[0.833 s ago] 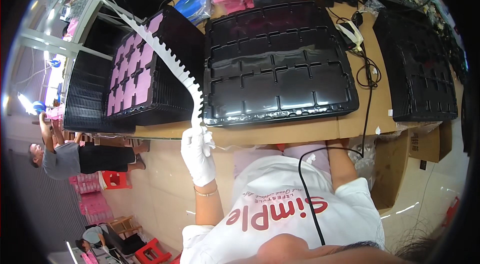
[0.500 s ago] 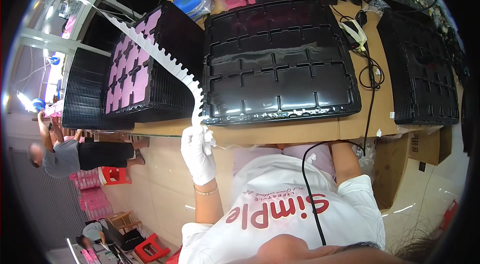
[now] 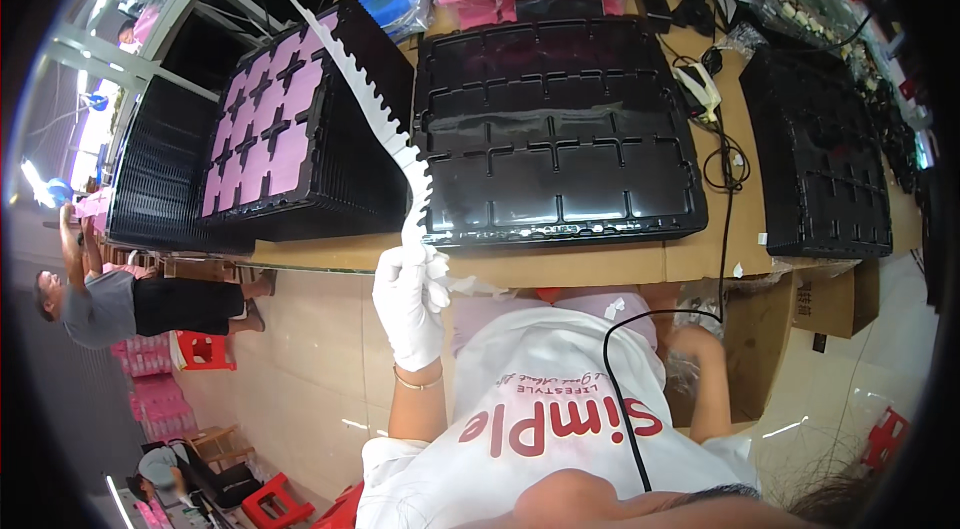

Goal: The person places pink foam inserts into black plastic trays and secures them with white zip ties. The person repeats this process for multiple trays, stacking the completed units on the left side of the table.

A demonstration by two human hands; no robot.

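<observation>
- Holding appears to be the step in hand: the left hand (image 3: 408, 314), in a white glove at the centre-left of the frame, keeps a long white notched strip (image 3: 378, 119) raised by its lower end.
- Grip, left: fingers closed around the strip's end; bunched white material shows at the fingertips.
- Grip, right: the right hand (image 3: 692, 341), at the lower right near clear plastic (image 3: 684, 376), is partly hidden; finger opening and any held item cannot be told.
- Strip position: it rises from the glove, curves past the left edge of the black compartmented tray (image 3: 555, 169) at frame centre, crosses in front of the pink-filled tray stack (image 3: 262, 129), and reaches the top edge at the upper left. Contact with either cannot be confirmed.
- Next move, as a judgement: maintain the closed left grip, control the strip's free length, and avoid snagging its notches on the tray rims.
</observation>
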